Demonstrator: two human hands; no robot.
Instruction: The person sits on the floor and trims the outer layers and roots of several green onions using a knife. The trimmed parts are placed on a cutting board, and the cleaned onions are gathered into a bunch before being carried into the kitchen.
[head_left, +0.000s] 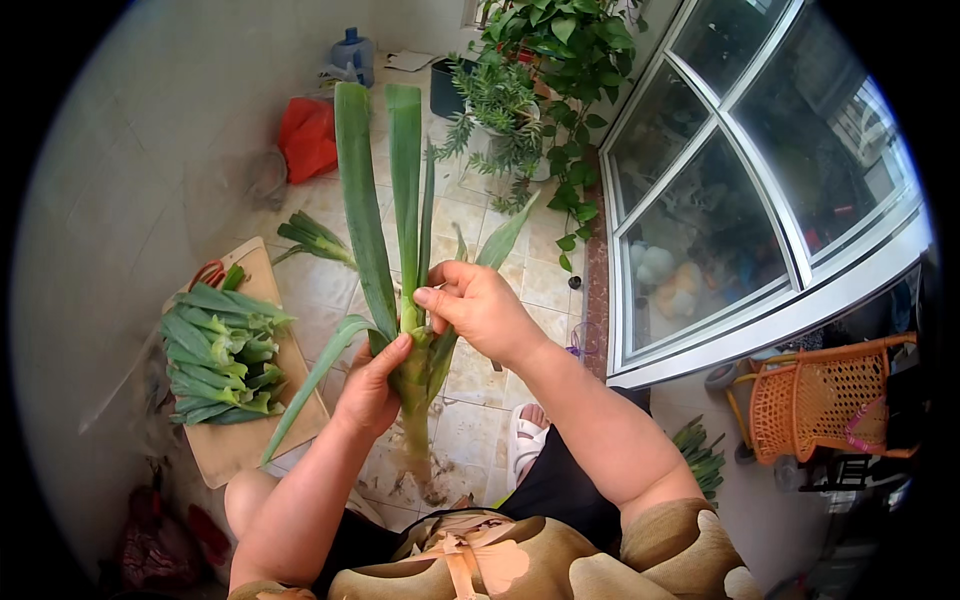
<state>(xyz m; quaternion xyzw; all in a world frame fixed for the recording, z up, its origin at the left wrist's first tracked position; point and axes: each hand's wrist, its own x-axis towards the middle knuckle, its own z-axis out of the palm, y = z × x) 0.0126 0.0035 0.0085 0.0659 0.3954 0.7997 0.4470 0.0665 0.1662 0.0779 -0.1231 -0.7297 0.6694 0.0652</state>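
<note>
A large green onion (411, 375), its roots pointing down, is held upright in front of me. My left hand (373, 386) grips its stalk from the left, the thumb lying along the front. Higher up, my right hand (472, 304) pinches a leaf base between thumb and fingers. Broad green leaves (364, 187) rise above both hands, and one long leaf (319, 386) droops left across my forearm. To the left, a pile of cut green leaves (221, 352) lies on a wooden cutting board (217, 454), with red-handled scissors (206, 274) at its far end.
Soil and peelings (450, 487) litter the tiled floor (480, 360). A small leaf bundle (315, 238) lies beyond the board. Further off are a red bag (309, 140), a blue water jug (352, 56) and potted plants (499, 105). A glass door (705, 225) and a woven chair (817, 397) stand right.
</note>
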